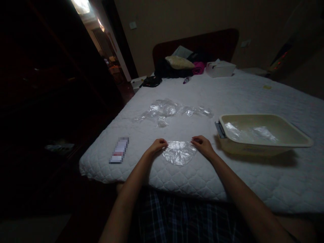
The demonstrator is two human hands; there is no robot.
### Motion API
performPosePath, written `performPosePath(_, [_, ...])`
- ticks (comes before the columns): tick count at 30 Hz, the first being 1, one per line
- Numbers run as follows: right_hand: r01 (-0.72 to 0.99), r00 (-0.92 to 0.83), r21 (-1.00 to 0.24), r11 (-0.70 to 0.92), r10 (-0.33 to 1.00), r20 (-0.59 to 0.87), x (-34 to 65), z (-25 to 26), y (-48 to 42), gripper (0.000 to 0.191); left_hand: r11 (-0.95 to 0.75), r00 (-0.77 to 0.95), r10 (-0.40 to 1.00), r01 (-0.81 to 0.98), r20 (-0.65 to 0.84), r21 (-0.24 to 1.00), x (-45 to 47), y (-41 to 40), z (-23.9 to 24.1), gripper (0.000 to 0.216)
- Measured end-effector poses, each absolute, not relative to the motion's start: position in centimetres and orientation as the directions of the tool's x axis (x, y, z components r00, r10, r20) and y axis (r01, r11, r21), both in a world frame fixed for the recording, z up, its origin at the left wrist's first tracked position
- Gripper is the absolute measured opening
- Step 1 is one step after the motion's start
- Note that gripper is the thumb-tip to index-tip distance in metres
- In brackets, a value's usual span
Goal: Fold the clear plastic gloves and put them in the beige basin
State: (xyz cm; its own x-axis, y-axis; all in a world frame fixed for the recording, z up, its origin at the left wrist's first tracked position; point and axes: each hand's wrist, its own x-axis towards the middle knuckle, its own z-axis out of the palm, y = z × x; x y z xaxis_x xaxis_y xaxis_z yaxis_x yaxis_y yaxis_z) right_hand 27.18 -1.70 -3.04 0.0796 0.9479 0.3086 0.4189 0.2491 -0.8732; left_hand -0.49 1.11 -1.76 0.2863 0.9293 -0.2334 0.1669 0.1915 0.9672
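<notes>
A thin, clear plastic cover (179,154) is spread between my hands just above or on the white quilted bed. Its top edge runs straight and its lower edge is rounded and crinkled. My left hand (160,145) pinches the upper left corner. At the opposite corner, the fingers of my right hand (201,145) are closed on the same edge. Beyond them lies a loose pile of crumpled clear plastic (164,108). To the right stands a cream plastic bin (255,148) with a grey side latch; flat clear plastic pieces (263,133) lie inside it.
A phone (119,151), its screen blurred out, lies on the bed (194,179) left of my hands. Near the headboard (197,44) are a white box (220,69), a pink roll (198,68), a pale pillow-like bundle (179,62) and a black bag (152,81). A lit doorway opens at far left.
</notes>
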Motion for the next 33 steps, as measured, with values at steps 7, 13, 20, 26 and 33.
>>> performPosePath(7, [0.306,0.186,-0.951,-0.049,0.982,0.009,27.9,-1.6,-3.8,0.043,0.288,0.145,0.945,0.068,-0.295,0.955,-1.8,-1.7,0.6,0.028])
performPosePath(13, [0.157,-0.054,-0.914,-0.373,0.921,-0.385,27.6,-0.4,-6.2,0.039,0.374,0.23,0.876,0.227,-0.423,0.899,-4.4,-2.9,1.4,0.031])
performPosePath(20, [0.118,0.049,-0.905,-0.409,0.913,-0.406,27.7,-0.8,-7.6,0.033,0.406,0.336,0.805,0.289,-0.489,0.867,-4.4,-2.2,1.3,0.025])
performPosePath(26, [0.193,-0.051,-0.909,-0.37,0.921,-0.385,27.8,-0.7,-8.9,0.036,0.411,0.389,0.78,0.274,-0.491,0.87,-3.9,-2.0,0.5,0.022])
performPosePath(33, [0.139,-0.066,-0.936,-0.322,0.94,-0.333,26.5,-1.2,-7.1,0.023,0.386,0.443,0.766,0.263,-0.466,0.884,-3.4,-2.1,-0.5,0.021])
